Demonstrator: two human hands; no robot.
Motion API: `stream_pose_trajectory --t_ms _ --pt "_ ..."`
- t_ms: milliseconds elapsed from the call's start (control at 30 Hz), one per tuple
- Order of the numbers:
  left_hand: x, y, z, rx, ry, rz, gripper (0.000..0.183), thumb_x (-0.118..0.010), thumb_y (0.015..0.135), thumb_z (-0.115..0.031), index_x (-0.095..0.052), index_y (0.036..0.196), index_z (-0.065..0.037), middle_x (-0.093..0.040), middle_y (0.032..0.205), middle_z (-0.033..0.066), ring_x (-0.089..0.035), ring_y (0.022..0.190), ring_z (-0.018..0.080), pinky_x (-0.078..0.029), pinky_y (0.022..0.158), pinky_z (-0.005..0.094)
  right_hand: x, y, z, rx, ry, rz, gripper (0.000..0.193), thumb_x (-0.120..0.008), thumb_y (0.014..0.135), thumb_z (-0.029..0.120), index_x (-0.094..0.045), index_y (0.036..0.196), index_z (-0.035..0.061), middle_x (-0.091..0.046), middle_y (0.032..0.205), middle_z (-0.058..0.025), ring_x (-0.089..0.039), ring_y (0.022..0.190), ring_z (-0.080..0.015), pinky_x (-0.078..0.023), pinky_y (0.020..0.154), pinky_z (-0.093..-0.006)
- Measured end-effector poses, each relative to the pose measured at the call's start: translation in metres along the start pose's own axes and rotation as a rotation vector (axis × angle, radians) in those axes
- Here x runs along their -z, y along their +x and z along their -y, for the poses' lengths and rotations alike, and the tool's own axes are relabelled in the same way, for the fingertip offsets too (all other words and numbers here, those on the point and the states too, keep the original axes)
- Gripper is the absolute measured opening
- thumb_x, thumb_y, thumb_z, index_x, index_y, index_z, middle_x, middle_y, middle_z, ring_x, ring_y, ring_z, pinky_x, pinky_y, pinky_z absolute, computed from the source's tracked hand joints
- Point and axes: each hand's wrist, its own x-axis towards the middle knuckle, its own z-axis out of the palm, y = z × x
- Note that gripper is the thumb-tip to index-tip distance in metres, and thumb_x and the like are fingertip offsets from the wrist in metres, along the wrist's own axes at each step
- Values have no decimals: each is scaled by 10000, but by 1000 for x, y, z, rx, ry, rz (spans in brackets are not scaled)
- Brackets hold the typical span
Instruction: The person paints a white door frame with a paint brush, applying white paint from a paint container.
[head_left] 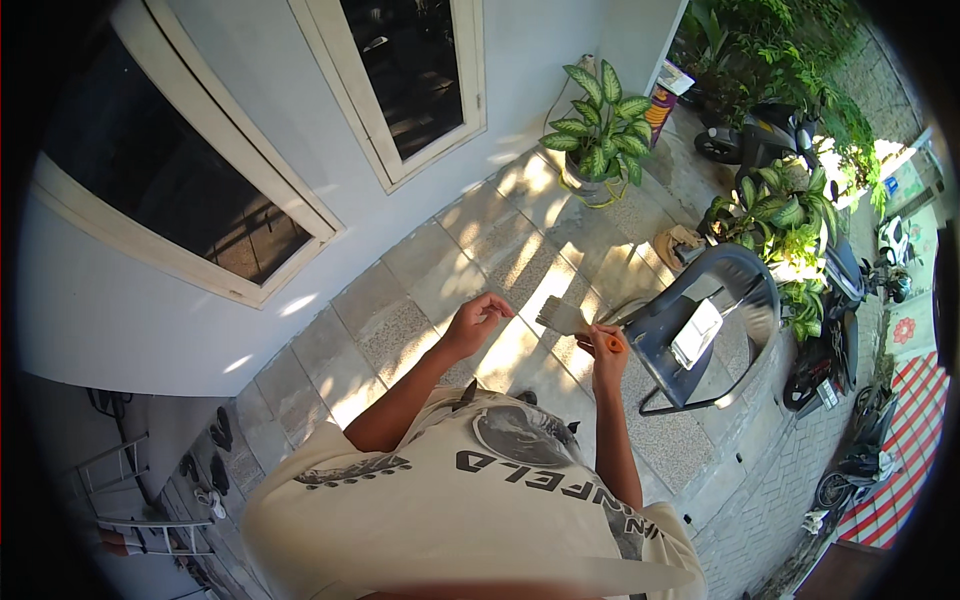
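In my right hand point(604, 352) is a flat paintbrush point(565, 317), its fingers closed round the orange handle. The brush's dark bristles point left, toward my other hand, and a pale band joins them to the handle. My left hand point(478, 326) is raised in front of my chest with its fingers loosely bent and apart, and I see nothing in it. A short gap separates it from the bristles. Just right of the brush stands a dark plastic armchair point(655, 335), and on its seat lies a white, flat-sided object point(697, 333) whose kind I cannot make out.
A pale wall point(540, 60) with framed windows point(425, 80) runs along the left and far side. Beside it stands a potted leafy plant point(600, 130). Motorcycles point(760, 140) and more plants are at the right. Sunlit tiles point(400, 340) cover the floor; shoes point(220, 428) and a metal rack point(165, 525) are lower left.
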Motion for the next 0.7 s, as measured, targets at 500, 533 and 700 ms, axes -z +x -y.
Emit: stream_pose_trajectory --t_ms 500,533,700 --pt "-139 111 10 89 -15 424 137 -458 939 6 -581 994 -19 -647 999 82 -610 1001 158 -467 925 319 94 13 32 47 134 -323 136 -653 896 101 -604 940 -19 -659 865 -118 -705 774 -236 -590 691 -322" --pt "-150 122 10 96 -33 463 133 -461 941 3 -582 991 -20 -649 1000 85 -612 999 158 -469 918 317 100 14 31 50 154 -359 136 -657 894 100 -608 942 -17 -660 866 -115 -704 773 -232 -589 693 -317" --pt "-195 187 11 62 -96 622 139 -465 923 4 -586 988 -19 -655 956 72 -619 954 152 -463 896 306 123 30 39 46 148 -514 137 -674 886 99 -626 949 -13 -661 872 -102 -701 774 -215 -586 697 -303"
